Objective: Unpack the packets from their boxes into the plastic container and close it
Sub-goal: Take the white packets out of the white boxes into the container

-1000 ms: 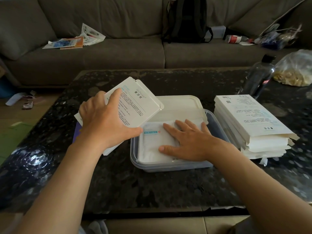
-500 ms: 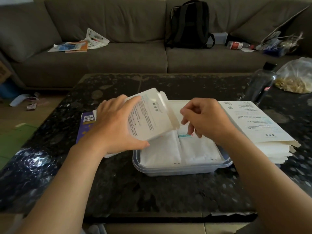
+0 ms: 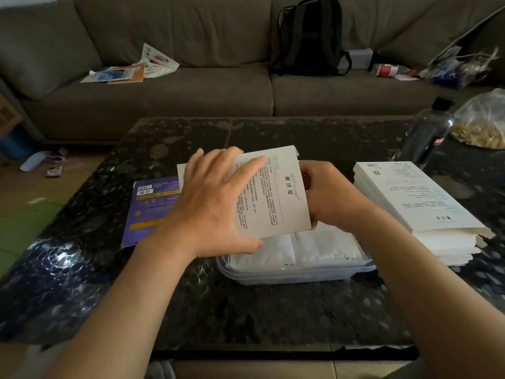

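Observation:
My left hand (image 3: 213, 203) grips a flat white box (image 3: 276, 195) with printed text, tilted above the clear plastic container (image 3: 295, 274). At the box's open right end, my right hand (image 3: 328, 195) has its fingers curled; what they hold is hidden behind the box. White packets (image 3: 314, 247) lie flat inside the container. A stack of several more white boxes (image 3: 415, 203) sits to the right of the container.
A purple flat box (image 3: 150, 209) lies left of the container on the dark speckled table (image 3: 246, 310). A dark bottle (image 3: 429, 132) and a bag of snacks (image 3: 483, 124) stand at the far right. A sofa with a backpack (image 3: 308, 36) is behind.
My right hand lifted off the packets in the container and moved up to the open end of the box. My left hand tilted the box over the container.

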Demonstrator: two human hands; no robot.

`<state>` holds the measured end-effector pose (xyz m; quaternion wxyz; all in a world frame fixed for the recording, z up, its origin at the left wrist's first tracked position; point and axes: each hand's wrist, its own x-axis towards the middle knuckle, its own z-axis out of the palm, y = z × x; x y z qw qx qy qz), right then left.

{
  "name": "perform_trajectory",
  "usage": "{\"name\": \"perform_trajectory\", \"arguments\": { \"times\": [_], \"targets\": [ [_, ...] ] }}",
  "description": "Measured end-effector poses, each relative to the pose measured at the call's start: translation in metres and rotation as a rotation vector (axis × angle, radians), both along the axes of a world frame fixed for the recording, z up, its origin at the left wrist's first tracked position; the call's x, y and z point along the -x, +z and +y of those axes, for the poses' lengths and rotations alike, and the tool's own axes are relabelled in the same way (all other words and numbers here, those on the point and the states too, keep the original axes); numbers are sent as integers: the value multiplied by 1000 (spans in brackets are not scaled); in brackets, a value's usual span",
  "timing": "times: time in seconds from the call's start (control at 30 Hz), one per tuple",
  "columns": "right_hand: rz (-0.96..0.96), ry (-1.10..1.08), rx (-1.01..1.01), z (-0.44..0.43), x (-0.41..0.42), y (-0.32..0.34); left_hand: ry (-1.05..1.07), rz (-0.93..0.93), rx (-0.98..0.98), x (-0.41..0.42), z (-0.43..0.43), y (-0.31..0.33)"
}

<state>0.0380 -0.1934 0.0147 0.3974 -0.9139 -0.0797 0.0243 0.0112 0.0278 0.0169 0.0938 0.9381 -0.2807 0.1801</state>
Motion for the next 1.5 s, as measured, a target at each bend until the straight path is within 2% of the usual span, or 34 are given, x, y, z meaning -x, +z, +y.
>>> {"name": "perform_trajectory", "arguments": {
  "times": [0.2, 0.7, 0.9, 1.07, 1.2, 1.27, 1.37, 1.5],
  "targets": [
    [47, -22, -79, -1, 2, 2, 22, 6, -4, -3, 5, -2],
    [67, -307, -597, -15, 1, 21, 224, 140, 27, -10, 34, 5],
    [-22, -421, -713, -20, 1, 27, 303, 116, -11, -13, 37, 2],
    [-35, -336, -701, -24, 6, 33, 376, 112, -28, -17, 39, -1],
    [53, -139, -832, -27, 11, 38, 364, 119, -36, -16, 37, -4],
    [52, -55, -824, -29, 11, 40, 348, 120, -29, -16, 36, -5],
    [-56, -4, -730, -29, 10, 40, 365, 121, -28, -17, 36, -5],
    [-307, -50, -600, -27, 8, 38, 370, 137, -15, -16, 35, -4]
  ]
}}
